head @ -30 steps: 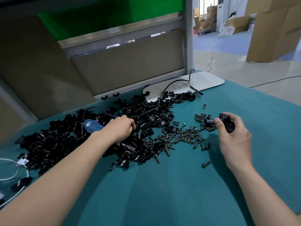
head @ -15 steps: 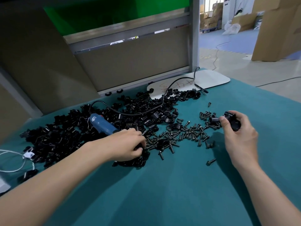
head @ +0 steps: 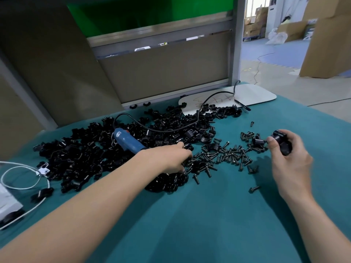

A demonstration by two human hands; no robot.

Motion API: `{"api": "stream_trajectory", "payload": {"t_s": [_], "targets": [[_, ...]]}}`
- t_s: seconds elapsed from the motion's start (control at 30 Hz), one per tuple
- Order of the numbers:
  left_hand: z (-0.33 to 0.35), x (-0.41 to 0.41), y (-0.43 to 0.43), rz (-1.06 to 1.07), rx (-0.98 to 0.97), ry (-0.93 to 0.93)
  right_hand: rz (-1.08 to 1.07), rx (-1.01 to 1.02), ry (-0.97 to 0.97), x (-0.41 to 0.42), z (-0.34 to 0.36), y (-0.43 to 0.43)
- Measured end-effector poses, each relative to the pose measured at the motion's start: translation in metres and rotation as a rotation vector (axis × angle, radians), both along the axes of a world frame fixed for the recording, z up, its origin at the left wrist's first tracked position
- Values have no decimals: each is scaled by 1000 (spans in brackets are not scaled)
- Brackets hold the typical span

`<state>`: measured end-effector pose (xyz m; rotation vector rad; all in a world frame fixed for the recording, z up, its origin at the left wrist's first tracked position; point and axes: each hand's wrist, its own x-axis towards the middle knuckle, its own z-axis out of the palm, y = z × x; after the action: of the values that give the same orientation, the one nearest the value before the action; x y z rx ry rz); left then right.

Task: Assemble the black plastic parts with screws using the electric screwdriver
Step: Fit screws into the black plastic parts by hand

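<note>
The right hand (head: 289, 164) grips the small black plastic part (head: 281, 141), seemingly light, rigid and slick, by its sides; whether the left hand (head: 169, 158) has pinched any of the short black metal screws (head: 228, 154) is unclear.

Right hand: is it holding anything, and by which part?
The right hand grips a black plastic part by its body, between thumb and curled fingers.

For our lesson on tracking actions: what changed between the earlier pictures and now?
The left hand let go of the blue electric screwdriver and moved right, to the loose screws; whether it pinches one is unclear. The screwdriver lies on the pile of black parts. The right hand keeps holding its black plastic part.
</note>
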<state>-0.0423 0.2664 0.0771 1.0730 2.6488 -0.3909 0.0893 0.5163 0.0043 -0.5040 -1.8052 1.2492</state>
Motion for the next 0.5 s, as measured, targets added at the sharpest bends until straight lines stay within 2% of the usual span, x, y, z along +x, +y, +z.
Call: {"api": "stream_trajectory", "payload": {"t_s": [0.33, 0.5], "targets": [[-14, 38, 29, 58, -32, 188, 72, 63, 15, -2, 1, -23], [-18, 49, 50, 51, 125, 159, 106, 133, -19, -2, 2, -28]]}}
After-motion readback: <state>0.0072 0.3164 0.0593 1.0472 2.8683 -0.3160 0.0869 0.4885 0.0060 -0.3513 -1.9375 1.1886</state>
